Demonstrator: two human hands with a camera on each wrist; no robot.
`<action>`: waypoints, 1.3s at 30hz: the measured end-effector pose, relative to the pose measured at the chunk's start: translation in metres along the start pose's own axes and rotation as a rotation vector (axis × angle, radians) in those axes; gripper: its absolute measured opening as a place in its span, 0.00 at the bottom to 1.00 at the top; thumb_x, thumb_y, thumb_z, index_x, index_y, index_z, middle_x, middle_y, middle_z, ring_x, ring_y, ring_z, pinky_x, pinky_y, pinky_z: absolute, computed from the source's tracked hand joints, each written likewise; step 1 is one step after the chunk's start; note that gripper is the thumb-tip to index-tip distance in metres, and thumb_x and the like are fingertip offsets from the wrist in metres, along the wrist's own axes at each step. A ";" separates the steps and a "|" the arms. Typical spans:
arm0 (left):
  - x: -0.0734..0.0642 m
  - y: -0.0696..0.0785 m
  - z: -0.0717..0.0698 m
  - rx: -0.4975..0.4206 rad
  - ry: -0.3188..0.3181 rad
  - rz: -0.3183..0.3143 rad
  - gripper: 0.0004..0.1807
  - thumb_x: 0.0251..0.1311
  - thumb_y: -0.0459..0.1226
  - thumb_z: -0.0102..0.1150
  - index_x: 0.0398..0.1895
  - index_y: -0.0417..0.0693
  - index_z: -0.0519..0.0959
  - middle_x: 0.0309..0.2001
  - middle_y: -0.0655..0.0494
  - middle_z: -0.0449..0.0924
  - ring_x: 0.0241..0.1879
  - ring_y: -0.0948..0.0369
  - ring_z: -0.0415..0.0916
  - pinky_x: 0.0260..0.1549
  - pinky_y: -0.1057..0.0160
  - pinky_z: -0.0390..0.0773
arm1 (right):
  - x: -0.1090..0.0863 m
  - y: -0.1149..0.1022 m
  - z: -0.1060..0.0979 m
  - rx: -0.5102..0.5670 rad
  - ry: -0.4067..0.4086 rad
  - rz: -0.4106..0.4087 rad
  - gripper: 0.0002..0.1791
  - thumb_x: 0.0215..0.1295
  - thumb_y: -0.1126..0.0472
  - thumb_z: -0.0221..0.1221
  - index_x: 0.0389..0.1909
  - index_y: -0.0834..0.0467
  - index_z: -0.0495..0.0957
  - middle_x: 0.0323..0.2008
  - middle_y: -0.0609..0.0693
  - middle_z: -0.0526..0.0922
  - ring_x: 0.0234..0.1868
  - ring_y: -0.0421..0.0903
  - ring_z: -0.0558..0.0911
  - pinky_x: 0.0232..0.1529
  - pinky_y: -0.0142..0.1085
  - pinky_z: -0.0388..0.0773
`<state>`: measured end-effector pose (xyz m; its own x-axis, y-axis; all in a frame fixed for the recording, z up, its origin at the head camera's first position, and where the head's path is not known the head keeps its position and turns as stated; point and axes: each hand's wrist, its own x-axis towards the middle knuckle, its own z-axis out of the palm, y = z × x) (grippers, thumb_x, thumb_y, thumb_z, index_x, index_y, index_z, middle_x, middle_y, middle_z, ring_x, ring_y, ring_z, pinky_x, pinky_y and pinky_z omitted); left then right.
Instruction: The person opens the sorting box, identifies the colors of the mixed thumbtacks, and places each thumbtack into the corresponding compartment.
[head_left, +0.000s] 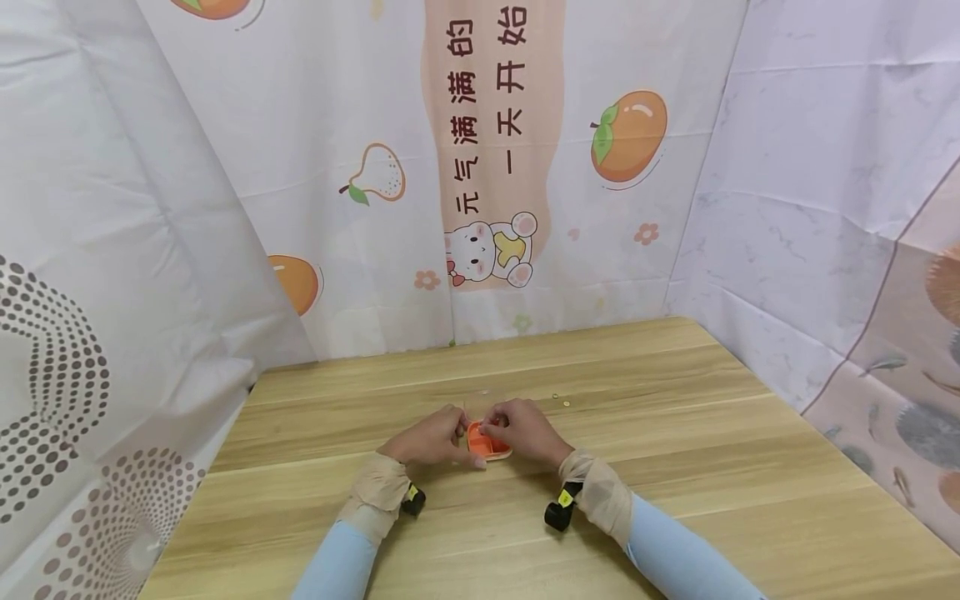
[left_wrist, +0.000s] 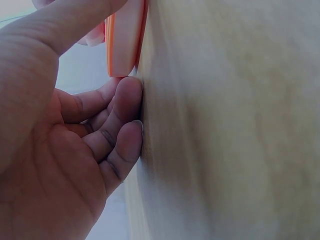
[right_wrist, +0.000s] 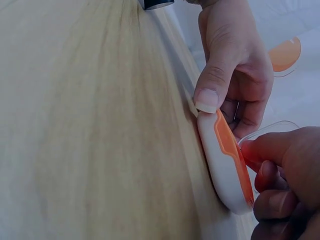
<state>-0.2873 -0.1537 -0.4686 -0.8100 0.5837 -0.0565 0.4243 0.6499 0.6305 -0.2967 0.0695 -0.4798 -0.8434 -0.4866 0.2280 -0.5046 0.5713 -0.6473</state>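
A small white box with an orange compartment insert (head_left: 489,443) sits on the wooden table, its clear lid (head_left: 477,405) raised at the back. My left hand (head_left: 433,437) holds the box's left side, with the thumb along the near edge and the fingers curled at the far side. In the right wrist view, that left thumb (right_wrist: 208,99) presses against the end of the box (right_wrist: 220,157). My right hand (head_left: 527,427) reaches over the box from the right, its bent fingertips at the compartments. Whether they pinch anything is hidden.
Two tiny ring-like pieces (head_left: 566,404) lie on the table (head_left: 637,433) behind and to the right of the box. A black wrist camera (head_left: 558,514) hangs by the right wrist, another (head_left: 413,500) by the left. Printed curtains (head_left: 360,275) stand behind the table.
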 end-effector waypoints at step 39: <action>0.001 -0.001 0.001 -0.003 0.010 -0.012 0.34 0.51 0.54 0.79 0.49 0.44 0.73 0.43 0.54 0.73 0.39 0.61 0.71 0.38 0.63 0.76 | 0.002 0.032 -0.032 0.120 -0.180 -0.028 0.04 0.70 0.51 0.67 0.36 0.46 0.86 0.27 0.42 0.83 0.26 0.38 0.74 0.28 0.33 0.73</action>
<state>-0.2876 -0.1532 -0.4701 -0.8190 0.5710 -0.0562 0.4134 0.6551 0.6324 -0.3205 0.1078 -0.4765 -0.7769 -0.6179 0.1205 -0.4928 0.4779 -0.7271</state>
